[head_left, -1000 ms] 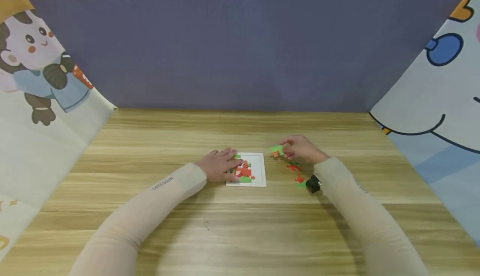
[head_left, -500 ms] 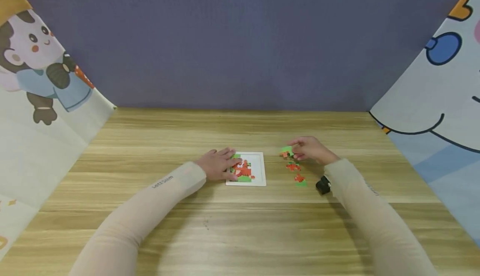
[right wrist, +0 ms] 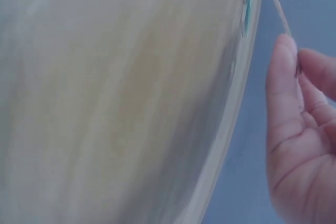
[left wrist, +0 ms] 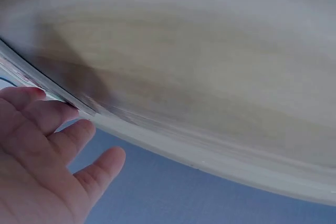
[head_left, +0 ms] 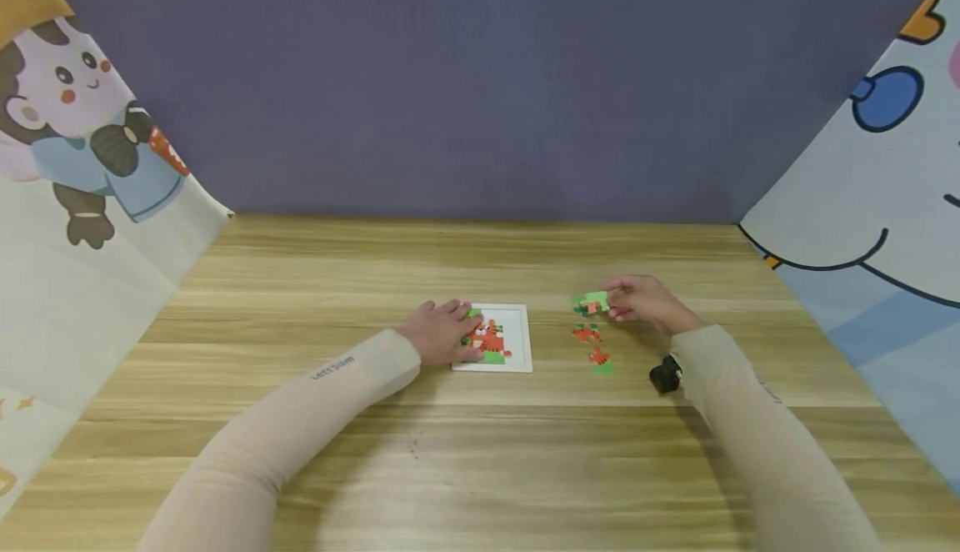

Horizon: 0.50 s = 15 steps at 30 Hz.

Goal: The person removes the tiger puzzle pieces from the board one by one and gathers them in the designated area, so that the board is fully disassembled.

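We see the left hand [head_left: 438, 333] lying flat, fingers apart, across the left side of the white puzzle tray [head_left: 518, 337], partly covering the joined tiger pieces [head_left: 492, 342] there. We have the right hand [head_left: 647, 298] with thumb and fingertips pinched on a green puzzle piece [head_left: 597, 301], right of the tray; our right wrist view shows it edge-on. Two loose pieces, the upper one [head_left: 587, 333] and lower one [head_left: 600, 360], lie on the wooden table [head_left: 480, 460] nearer us.
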Each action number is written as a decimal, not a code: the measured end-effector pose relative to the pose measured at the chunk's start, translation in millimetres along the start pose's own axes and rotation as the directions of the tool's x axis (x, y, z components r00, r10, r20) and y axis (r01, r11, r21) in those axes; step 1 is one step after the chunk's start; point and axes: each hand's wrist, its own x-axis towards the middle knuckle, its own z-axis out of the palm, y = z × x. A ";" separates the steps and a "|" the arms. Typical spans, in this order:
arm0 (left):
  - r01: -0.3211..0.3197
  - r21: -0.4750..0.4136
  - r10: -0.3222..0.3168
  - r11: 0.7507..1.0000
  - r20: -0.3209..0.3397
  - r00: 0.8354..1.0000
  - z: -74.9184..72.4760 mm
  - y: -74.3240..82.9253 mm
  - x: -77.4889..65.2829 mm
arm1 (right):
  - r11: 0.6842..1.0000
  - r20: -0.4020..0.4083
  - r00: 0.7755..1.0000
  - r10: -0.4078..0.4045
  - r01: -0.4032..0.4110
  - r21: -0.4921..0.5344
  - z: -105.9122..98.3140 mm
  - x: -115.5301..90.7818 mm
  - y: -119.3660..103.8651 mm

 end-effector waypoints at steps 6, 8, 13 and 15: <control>0.012 0.017 -0.012 1.000 0.002 1.000 -3.8 2.7 0.7 | 1.000 -0.011 1.000 0.006 -0.006 -0.012 -6.8 -3.9 -0.9; 0.013 0.020 -0.013 1.000 0.005 1.000 -4.6 3.4 -0.2 | 1.000 -0.014 1.000 0.014 -0.015 -0.012 -8.4 -4.8 -0.8; 0.022 0.052 -0.021 0.998 -0.026 0.999 -3.4 4.7 1.0 | 0.999 -0.015 0.999 0.032 -0.032 0.012 -10.2 -5.7 -0.3; 0.032 0.064 -0.030 0.997 -0.031 0.999 -3.4 5.4 1.5 | 0.999 -0.017 0.999 0.035 -0.035 0.023 -10.2 -5.6 0.0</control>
